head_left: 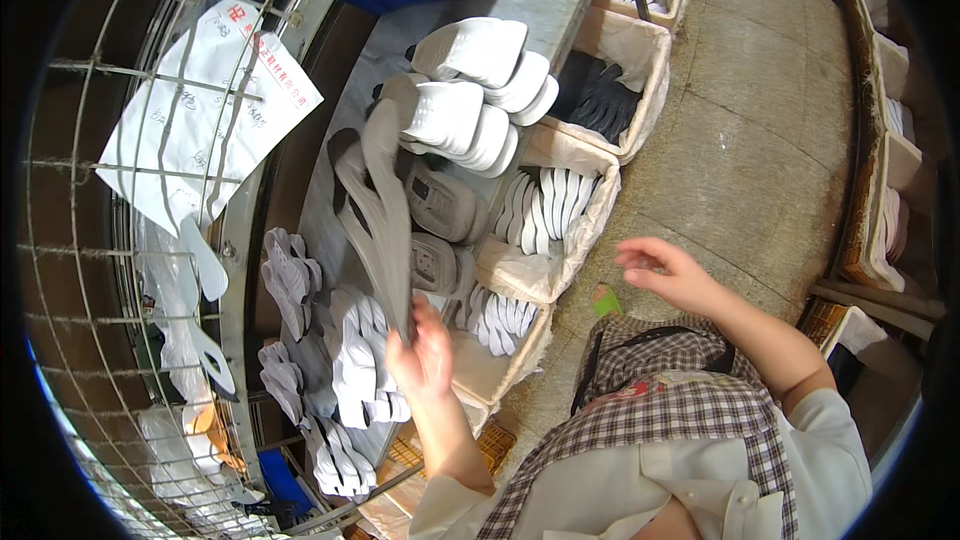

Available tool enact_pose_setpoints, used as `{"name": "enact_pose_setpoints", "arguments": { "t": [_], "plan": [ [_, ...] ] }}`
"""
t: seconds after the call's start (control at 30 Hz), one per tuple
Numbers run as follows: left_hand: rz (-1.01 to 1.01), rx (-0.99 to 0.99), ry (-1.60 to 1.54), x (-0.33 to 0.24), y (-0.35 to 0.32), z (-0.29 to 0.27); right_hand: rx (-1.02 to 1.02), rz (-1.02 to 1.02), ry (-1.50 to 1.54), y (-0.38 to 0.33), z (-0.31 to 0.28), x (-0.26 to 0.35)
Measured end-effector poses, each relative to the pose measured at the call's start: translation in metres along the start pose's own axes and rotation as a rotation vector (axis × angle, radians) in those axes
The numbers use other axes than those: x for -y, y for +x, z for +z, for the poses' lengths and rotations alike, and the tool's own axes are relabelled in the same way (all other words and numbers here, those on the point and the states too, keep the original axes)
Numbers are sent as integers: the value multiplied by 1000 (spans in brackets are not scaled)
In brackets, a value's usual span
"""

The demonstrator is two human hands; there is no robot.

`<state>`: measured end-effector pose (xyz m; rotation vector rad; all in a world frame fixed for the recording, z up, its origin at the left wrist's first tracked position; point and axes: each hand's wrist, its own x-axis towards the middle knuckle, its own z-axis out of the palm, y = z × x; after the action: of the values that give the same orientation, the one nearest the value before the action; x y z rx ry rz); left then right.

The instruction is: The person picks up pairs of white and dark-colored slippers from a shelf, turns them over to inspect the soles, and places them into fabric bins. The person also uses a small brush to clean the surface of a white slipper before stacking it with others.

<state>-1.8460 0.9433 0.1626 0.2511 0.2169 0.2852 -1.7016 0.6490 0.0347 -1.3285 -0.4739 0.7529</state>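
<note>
My left hand is closed on the near end of long grey shoe soles, which stretch away over the bench and look slightly smeared. Beside them lie stacks of white soles, with another white stack just nearer. Two grey soles with a patterned face rest right of the held ones. Close to my left wrist are bundled white soles. My right hand hangs over the aisle with fingers apart and nothing in it.
Lined baskets of white soles stand along the bench's right side; one farther holds black soles. A wire grid with a paper sheet rises at left. More baskets line the aisle's right.
</note>
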Motion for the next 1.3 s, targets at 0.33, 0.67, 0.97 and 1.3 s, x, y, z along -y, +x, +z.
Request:
{"name": "enact_pose_setpoints", "arguments": {
  "t": [0.33, 0.67, 0.97, 1.3],
  "plan": [
    [-40, -13, 674, 104, -59, 6, 196, -202, 459, -12, 5, 71],
    [-555, 144, 857, 153, 34, -48, -122, -467, 452, -59, -39, 66],
    [-97, 276, 1256, 176, 103, -67, -472, -498, -58, -86, -102, 86],
    [264, 328, 1512, 160, 118, -59, -515, -532, -346, -96, -99, 95]
  ]
}}
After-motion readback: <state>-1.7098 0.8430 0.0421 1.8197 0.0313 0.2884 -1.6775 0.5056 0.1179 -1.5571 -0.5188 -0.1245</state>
